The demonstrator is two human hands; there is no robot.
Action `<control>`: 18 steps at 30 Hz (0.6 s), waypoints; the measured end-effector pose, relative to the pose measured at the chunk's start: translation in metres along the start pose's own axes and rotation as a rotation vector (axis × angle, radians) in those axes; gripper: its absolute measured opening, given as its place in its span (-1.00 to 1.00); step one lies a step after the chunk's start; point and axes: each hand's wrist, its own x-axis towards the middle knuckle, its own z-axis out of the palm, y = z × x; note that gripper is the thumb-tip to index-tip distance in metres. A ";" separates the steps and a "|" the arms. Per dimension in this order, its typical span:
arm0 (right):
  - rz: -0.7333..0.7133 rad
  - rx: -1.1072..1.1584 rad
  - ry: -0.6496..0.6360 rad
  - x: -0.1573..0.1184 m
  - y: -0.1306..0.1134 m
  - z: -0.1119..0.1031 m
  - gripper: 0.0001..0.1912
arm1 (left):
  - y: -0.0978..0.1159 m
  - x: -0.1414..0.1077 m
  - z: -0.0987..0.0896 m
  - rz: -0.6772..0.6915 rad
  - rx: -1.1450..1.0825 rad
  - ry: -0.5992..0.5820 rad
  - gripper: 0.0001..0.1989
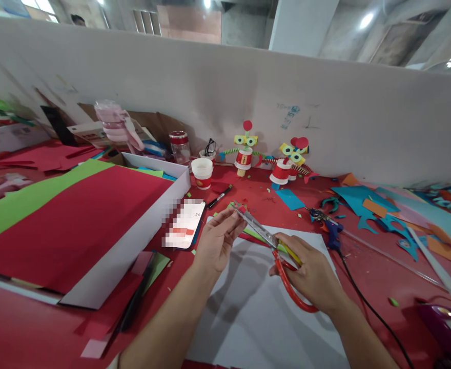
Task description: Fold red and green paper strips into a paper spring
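My right hand is closed around a pair of red-handled scissors, whose metal blades point up and left. A yellow stick, perhaps a pencil, lies along the same hand under the fingers. The fingertips of my left hand are pinched together right at the blade tips. What they hold there is too small and partly hidden to name. Just behind the tips is a bit of red. Below both hands lies a white sheet, with green and red strips near its far edge.
On the left stands a white box with red and green paper; a phone lies beside it. Paper cups and cup figures stand along the wall. A glue gun, its cord and paper scraps are at right.
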 end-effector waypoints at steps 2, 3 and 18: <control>0.016 0.005 -0.005 -0.001 -0.002 0.000 -0.61 | 0.000 0.000 0.000 0.002 0.004 -0.007 -0.89; 0.023 0.018 -0.005 -0.001 -0.003 0.001 -0.62 | 0.000 0.000 0.000 0.002 0.008 -0.012 -0.88; 0.279 -0.474 -0.064 0.083 0.050 -0.010 -0.65 | -0.003 -0.001 -0.005 0.027 0.103 -0.157 -0.66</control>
